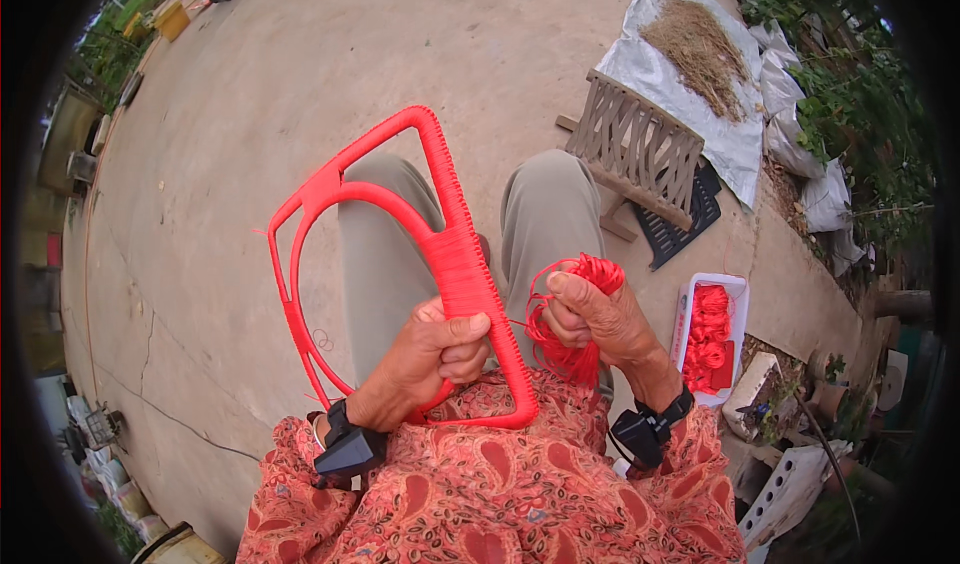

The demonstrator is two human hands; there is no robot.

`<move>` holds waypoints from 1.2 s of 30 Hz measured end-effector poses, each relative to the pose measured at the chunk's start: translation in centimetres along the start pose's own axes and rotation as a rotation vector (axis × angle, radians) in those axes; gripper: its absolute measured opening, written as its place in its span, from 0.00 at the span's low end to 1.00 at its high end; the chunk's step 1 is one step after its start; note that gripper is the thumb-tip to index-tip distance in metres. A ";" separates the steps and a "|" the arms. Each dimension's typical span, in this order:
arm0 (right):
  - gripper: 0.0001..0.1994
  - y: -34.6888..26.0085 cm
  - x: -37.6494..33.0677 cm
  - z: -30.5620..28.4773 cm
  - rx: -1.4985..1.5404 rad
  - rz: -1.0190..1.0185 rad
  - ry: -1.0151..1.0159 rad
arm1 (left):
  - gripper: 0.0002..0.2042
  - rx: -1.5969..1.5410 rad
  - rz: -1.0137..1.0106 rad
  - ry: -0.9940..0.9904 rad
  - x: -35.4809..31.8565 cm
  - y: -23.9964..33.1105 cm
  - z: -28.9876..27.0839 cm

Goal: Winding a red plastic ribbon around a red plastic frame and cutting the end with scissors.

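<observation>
A red cord-wrapped rectangular frame with a curved inner ring (466,274) stands over the person's lap, slightly left, its near end by the red paisley-patterned shirt (490,484). The left hand (447,349) grips its right side, fingers curled round the wrapped bar. The right hand (597,321) is closed around a looped bundle of glossy red cord (575,362), just right of the frame. Farther right, a white rectangular plastic box (683,326) contains more red bundles (709,326); beyond it stands a grey-brown slatted wooden stool (640,136).
</observation>
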State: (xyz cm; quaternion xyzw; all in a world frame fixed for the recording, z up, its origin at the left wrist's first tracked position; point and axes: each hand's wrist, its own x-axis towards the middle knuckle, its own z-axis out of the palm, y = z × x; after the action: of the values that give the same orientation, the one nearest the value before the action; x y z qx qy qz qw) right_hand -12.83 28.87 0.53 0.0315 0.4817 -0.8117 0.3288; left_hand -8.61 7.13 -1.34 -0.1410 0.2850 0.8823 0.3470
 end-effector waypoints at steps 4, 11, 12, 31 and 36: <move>0.13 0.0 -1.6 0.4 0.019 0.029 0.014 | 0.11 0.046 0.003 0.004 -0.2 -0.3 0.3; 0.15 -1.6 0.7 -0.3 -0.055 -0.099 0.057 | 0.09 0.074 -0.005 -0.066 0.0 -0.5 0.3; 0.15 -1.8 1.4 -0.3 -0.050 -0.104 0.043 | 0.09 0.076 -0.005 -0.067 0.1 -0.5 0.4; 0.13 -1.2 -2.0 -0.1 -0.088 0.057 -0.077 | 0.06 0.055 0.018 -0.087 -0.7 -0.5 0.8; 0.13 -1.2 -1.8 0.3 0.000 -0.058 -0.076 | 0.08 0.013 -0.005 -0.109 -0.6 0.0 0.5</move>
State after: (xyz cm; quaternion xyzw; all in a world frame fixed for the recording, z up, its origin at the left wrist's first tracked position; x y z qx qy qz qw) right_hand -12.02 29.86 2.27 -0.0134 0.4697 -0.8215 0.3231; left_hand -8.19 7.08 -0.65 -0.0913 0.2710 0.8859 0.3653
